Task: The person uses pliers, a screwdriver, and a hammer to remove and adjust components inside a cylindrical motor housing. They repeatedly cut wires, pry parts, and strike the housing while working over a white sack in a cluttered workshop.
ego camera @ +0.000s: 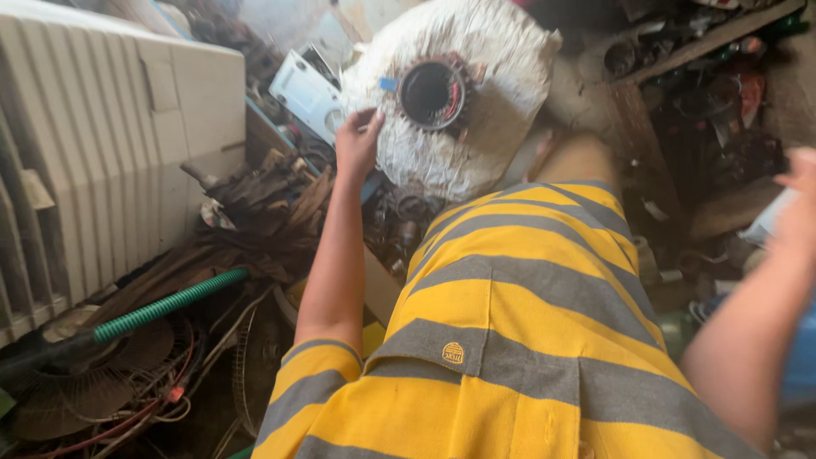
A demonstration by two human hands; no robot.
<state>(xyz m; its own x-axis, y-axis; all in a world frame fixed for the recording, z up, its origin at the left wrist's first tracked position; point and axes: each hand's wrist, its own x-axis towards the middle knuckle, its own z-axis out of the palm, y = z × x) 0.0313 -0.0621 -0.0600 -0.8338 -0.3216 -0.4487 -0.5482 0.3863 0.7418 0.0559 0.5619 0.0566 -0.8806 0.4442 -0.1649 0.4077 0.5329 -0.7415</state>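
My left hand (357, 141) reaches forward and its fingers rest on the left edge of a white wrapped round bundle (484, 102). A dark motor stator ring (431, 93) with copper windings sits on top of that bundle, just right of my fingertips. My right hand (799, 204) is blurred at the right edge, raised, near a pale object (769, 219); whether it holds anything is unclear. My yellow and grey striped shirt (518, 331) fills the lower middle.
A white ribbed cooler casing (102, 144) stands at left. Below it lie a green hose (170, 304), fan grilles (76, 382) and loose wires. Scrap metal parts (272, 204) and a white plastic box (308, 89) crowd the middle. A wooden shelf (646, 161) with clutter stands at right.
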